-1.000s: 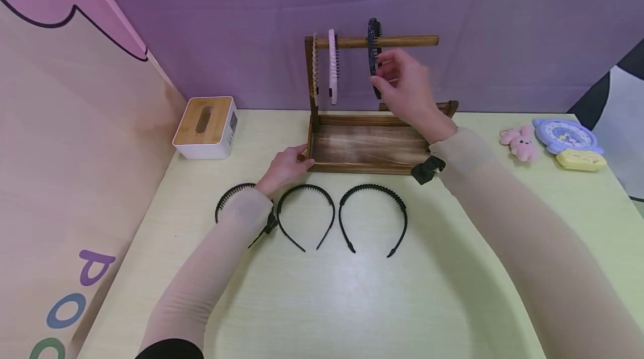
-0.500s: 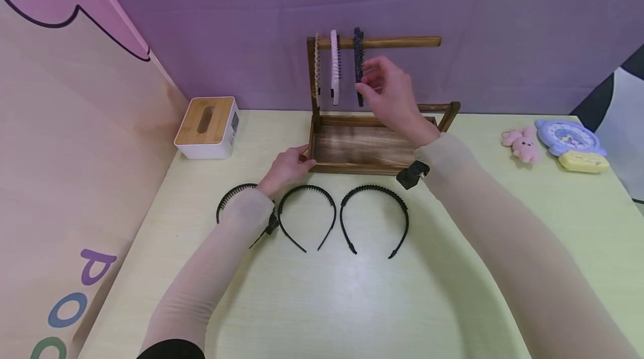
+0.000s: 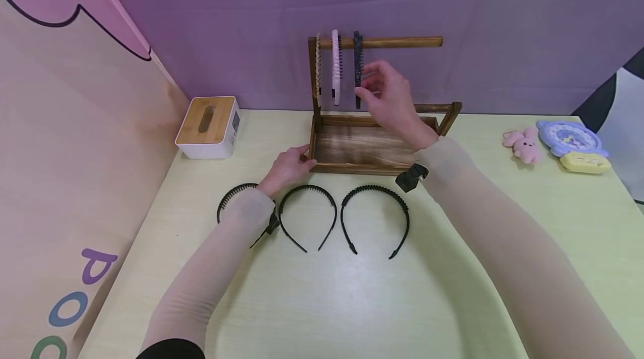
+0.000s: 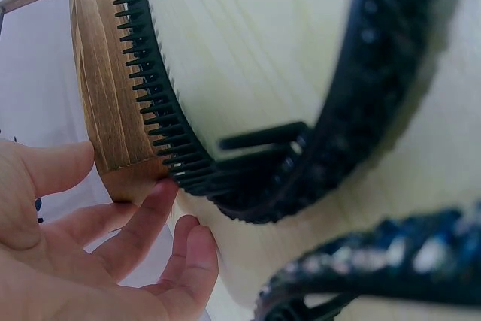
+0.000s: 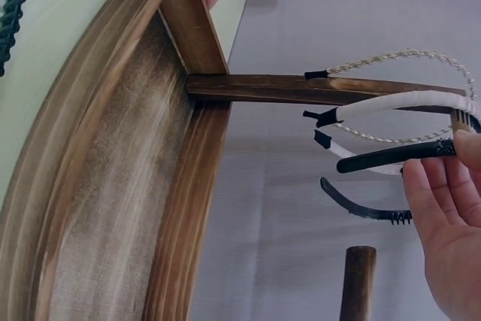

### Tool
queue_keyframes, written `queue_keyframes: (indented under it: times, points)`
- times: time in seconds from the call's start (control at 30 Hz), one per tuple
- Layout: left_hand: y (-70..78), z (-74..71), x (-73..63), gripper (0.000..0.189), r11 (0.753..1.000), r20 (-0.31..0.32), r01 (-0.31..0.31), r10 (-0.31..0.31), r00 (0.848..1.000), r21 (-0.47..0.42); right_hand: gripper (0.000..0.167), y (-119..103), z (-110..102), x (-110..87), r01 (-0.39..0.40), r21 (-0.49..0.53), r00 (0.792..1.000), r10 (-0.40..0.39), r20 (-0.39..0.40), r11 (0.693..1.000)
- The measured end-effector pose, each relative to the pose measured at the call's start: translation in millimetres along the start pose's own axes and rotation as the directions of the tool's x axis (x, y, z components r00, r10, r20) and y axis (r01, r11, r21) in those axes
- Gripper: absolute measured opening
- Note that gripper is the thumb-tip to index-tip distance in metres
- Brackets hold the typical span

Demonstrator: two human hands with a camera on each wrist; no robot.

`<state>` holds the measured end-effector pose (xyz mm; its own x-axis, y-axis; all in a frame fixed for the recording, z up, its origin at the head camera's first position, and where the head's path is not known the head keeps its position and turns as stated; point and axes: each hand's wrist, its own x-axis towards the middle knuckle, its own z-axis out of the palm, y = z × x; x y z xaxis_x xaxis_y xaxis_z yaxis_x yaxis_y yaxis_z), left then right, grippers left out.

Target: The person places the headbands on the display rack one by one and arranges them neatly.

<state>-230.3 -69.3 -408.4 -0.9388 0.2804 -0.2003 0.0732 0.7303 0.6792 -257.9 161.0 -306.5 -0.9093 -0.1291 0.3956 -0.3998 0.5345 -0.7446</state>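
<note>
In the head view a dark sparkly headband (image 3: pixel 358 48) hangs on the upper rod (image 3: pixel 402 42) of a wooden stand. My right hand (image 3: pixel 391 99) pinches one side of it between thumb and fingers; the right wrist view shows this black band arm (image 5: pixel 383 158) close up. To its left on the rod hang a white headband (image 3: pixel 336 68) and a thin braided headband (image 3: pixel 318 68). My left hand (image 3: pixel 285 171) holds the front left corner of the stand's tray (image 3: pixel 362 169), thumb and fingertips on the wood (image 4: pixel 120 110) in the left wrist view.
Two black headbands, one at the middle (image 3: pixel 308 187) and one at the right (image 3: pixel 374 187), lie before the tray. Another headband (image 3: pixel 231 194) is partly under my left forearm. A tissue box (image 3: pixel 205 124) stands left; a pink plush toy (image 3: pixel 525 149) and blue item (image 3: pixel 571 136) sit right.
My right hand has moved left with the dark headband along the rod, bringing it close to the white one. During the last half second it sank slightly. The left hand has stayed put.
</note>
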Motion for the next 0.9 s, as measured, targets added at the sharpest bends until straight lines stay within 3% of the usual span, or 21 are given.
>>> queue_keyframes:
  times: [0.5, 0.9]
  points:
    - [-1.1, 1.9, 0.5, 0.056, 1.000, 0.009, 0.014, -0.014, 1.000, -0.005, 0.032, 8, 2, -0.9, -0.058, -0.016, 0.998, 0.058, 0.036, 0.998]
    - [0.0, 1.6, 0.5, 0.056, 1.000, 0.004, 0.022, -0.022, 1.000, 0.000, 0.032, 10, 3, 2.4, -0.050, 0.013, 0.998, 0.049, 0.049, 0.999]
